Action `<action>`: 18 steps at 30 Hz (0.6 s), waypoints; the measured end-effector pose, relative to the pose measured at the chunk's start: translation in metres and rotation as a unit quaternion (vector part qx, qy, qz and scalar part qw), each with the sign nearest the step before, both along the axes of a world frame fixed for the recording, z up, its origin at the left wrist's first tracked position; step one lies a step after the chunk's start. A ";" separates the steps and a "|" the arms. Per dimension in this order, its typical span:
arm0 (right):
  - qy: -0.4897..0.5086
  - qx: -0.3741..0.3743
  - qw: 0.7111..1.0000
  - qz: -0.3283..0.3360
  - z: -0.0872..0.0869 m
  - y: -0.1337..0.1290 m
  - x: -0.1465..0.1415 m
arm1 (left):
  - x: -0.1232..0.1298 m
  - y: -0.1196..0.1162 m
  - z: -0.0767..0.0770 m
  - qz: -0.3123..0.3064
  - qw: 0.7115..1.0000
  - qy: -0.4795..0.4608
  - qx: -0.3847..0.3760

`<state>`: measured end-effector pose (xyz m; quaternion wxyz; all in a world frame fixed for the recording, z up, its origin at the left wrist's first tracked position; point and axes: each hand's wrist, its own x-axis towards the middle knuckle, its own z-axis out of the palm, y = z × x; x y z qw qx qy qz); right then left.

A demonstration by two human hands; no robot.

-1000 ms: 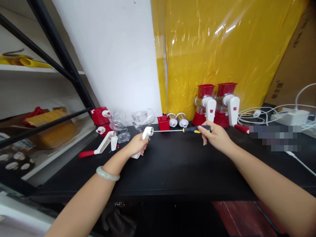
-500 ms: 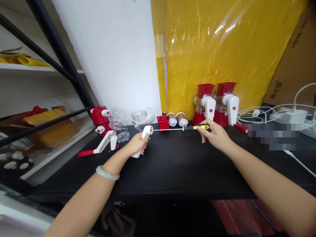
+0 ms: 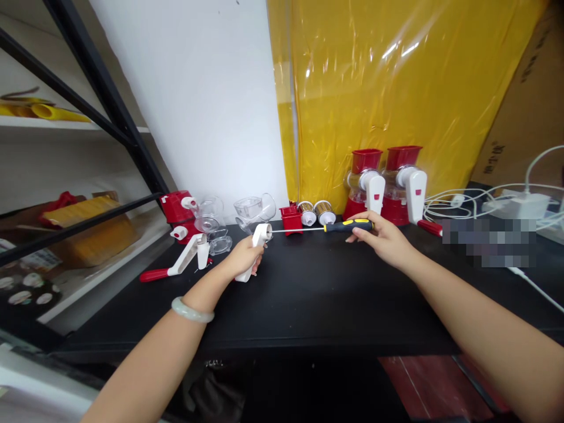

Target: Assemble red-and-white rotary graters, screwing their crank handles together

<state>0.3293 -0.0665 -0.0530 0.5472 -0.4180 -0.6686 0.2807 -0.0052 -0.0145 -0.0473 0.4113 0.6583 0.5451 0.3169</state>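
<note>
My left hand is closed around a white plastic part, whose round opening faces right. My right hand grips the black and yellow handle of a screwdriver. The screwdriver lies level, its thin shaft pointing left, and its tip is inside the round opening of the white part. Behind them stand a red plastic piece, two grater drums and a clear plastic housing.
Two red and white rotary graters stand at the back right of the black table, near white cables. At the left are a red base, clear parts and a white crank with a red handle. Shelves stand far left.
The screwdriver has shifted very slightly left, toward the white part, and its handle has turned a little. The fingers of my right hand have moved around it. My left hand has hardly moved.
</note>
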 end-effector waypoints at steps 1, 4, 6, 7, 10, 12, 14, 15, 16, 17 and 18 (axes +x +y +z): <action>-0.005 -0.013 1.000 -0.008 0.003 -0.002 0.001 | 0.000 0.000 -0.001 -0.005 1.000 0.004 -0.002; -0.040 -0.064 0.996 -0.040 0.009 -0.008 0.001 | 0.001 -0.001 -0.003 -0.018 1.000 0.016 -0.002; -0.075 -0.095 0.991 -0.060 0.009 -0.008 -0.001 | 0.001 -0.002 -0.003 -0.015 1.000 0.017 -0.001; -0.082 -0.099 0.990 -0.064 0.007 -0.007 -0.002 | 0.001 -0.002 -0.002 -0.011 1.000 0.014 -0.001; -0.045 -0.034 0.996 -0.062 -0.002 -0.001 -0.003 | 0.001 -0.001 0.000 0.008 1.000 -0.002 -0.007; -0.017 0.021 0.999 -0.043 -0.008 0.003 -0.003 | 0.002 0.000 0.001 0.016 1.000 -0.015 -0.018; -0.021 0.032 0.999 -0.027 -0.010 0.004 -0.001 | 0.002 0.000 0.001 0.015 0.999 -0.029 -0.028; -0.031 0.024 0.999 -0.025 -0.008 0.003 0.000 | 0.002 0.000 0.001 0.013 0.999 -0.033 -0.029; -0.044 0.014 0.999 -0.027 -0.006 0.002 0.000 | 0.002 0.000 0.000 0.013 0.999 -0.036 -0.029; -0.059 0.007 0.998 -0.037 -0.003 -0.001 0.001 | 0.002 0.001 0.000 0.011 0.999 -0.037 -0.028; -0.077 0.002 0.996 -0.049 0.000 -0.004 0.001 | 0.002 0.001 -0.001 0.008 0.999 -0.036 -0.026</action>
